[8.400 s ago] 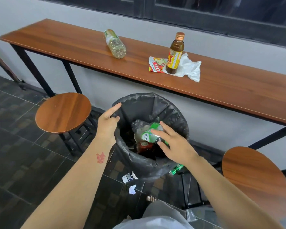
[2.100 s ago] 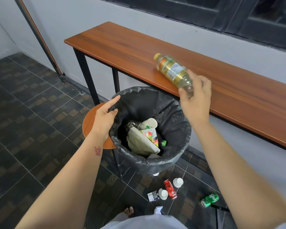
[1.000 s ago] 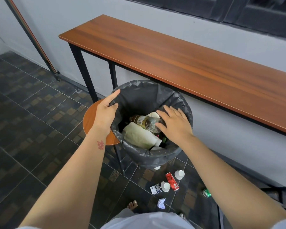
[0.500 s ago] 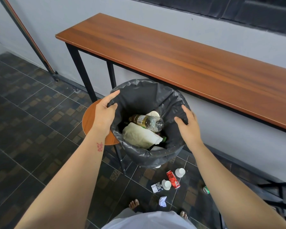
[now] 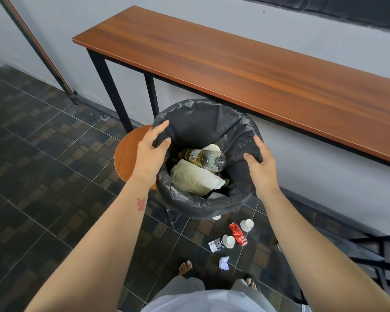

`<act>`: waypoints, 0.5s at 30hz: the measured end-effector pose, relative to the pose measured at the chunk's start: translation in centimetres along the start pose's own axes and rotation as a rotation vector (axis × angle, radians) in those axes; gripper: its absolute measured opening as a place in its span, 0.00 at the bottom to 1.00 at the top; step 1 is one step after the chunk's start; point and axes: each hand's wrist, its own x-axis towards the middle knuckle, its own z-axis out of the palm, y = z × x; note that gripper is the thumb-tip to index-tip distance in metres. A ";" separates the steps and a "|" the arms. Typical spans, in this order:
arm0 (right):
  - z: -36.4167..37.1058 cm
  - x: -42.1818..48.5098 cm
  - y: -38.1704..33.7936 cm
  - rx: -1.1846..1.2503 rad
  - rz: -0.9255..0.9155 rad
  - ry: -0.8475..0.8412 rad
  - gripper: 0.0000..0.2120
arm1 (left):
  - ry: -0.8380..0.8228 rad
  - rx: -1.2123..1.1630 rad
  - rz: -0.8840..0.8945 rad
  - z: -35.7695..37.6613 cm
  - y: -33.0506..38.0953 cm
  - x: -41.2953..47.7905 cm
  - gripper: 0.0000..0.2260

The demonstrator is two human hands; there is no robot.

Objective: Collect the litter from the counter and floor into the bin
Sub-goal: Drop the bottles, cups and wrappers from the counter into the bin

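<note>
Tiled floor, bin between both hands

2 hands, the left hand and the right hand, grip opposite sides of 1 bin. Between the grips, inside it, lie 1 bottle and 1 pale crumpled wrapper. Below the grips, on the floor, are 2 fully visible white cups, 1 red can, 1 small carton and 1 paper ball. Beyond the grips stands 1 counter; beside the left grip, 1 stool.
</note>
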 end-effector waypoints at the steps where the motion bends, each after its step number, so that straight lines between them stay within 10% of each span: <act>1: -0.2 -0.5 0.2 0.019 0.012 0.005 0.26 | -0.002 -0.007 0.004 0.1 0.1 -0.3 0.19; 15: -10.5 -7.2 4.0 0.049 -0.024 -0.018 0.26 | 0.016 -0.128 -0.012 5.1 -0.8 -12.2 0.18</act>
